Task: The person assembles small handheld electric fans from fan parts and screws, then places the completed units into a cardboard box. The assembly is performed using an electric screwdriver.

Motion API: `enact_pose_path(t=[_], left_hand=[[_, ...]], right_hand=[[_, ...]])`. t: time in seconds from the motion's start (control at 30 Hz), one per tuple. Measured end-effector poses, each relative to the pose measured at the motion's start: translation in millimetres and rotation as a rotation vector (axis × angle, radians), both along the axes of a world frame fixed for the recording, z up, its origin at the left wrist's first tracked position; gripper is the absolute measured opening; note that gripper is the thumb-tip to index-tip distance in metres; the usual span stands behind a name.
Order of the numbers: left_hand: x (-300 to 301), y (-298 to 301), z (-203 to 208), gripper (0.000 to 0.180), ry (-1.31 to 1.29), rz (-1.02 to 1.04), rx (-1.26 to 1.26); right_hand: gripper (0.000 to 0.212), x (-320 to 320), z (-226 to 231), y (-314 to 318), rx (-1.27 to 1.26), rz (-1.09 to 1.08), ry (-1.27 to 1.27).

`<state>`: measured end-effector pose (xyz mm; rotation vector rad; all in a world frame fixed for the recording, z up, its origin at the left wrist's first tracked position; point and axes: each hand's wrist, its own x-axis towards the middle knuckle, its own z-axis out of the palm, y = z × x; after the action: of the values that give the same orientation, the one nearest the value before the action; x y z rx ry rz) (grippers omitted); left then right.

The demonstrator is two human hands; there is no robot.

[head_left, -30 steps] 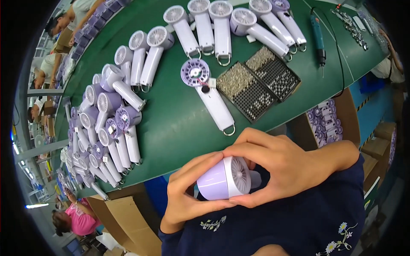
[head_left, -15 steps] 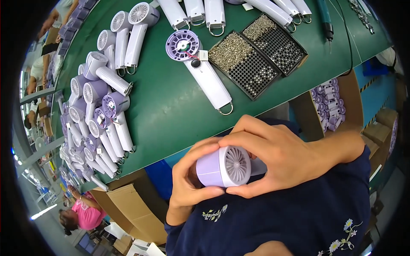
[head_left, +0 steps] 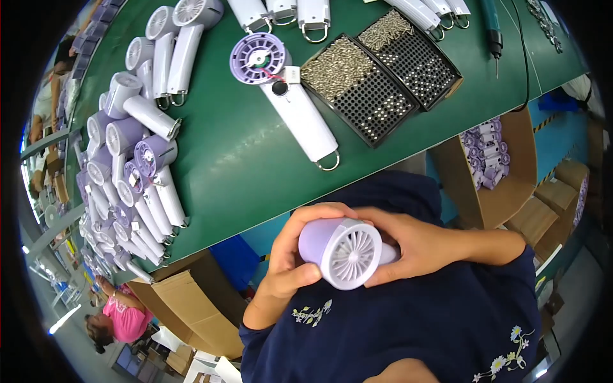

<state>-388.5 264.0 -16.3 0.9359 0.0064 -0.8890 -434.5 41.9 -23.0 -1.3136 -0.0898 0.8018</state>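
Observation:
Both my hands grip one lilac and white handheld fan (head_left: 352, 255) close to my body, just off the table's near edge. Its round white grille faces me. My left hand (head_left: 295, 252) wraps round the lilac drum, thumb near the grille's rim. My right hand (head_left: 408, 246) closes on the other side, round the fan's pale handle part. An opened fan (head_left: 299, 119) lies on the table ahead, its inner lilac ring, red wire and small white connector exposed. Beside it are two black perforated trays (head_left: 390, 115) filled partly with small metal screws.
Many fans (head_left: 128, 159) crowd the green table's (head_left: 223, 185) left side. An electric screwdriver (head_left: 493, 32) with a cable lies at the back right. Open cardboard boxes stand at lower left (head_left: 198, 306) and right (head_left: 520, 172), the right one holding fan parts. A person in pink (head_left: 124, 316) is at far left.
The fan has turned so its grille faces me more fully. My right hand has shifted off the grille's rim toward the handle side. The whole view has moved slightly.

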Motion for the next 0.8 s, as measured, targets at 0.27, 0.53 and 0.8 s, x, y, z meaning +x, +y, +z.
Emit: enact_pose_path(t=[0.27, 0.53, 0.8], left_hand=[[15, -8, 0, 0.069, -0.088, -0.449, -0.004], [3, -5, -22, 0.07, -0.06, -0.535, -0.072], [0, -7, -27, 0.07, -0.046, -0.556, -0.105]], right_hand=[[0.068, -4, -39, -15, 0.044, 0.202, -0.164], [0.059, -19, -46, -13, 0.107, 0.287, -0.023], [0.052, -9, -41, -17, -0.036, 0.497, -0.082]])
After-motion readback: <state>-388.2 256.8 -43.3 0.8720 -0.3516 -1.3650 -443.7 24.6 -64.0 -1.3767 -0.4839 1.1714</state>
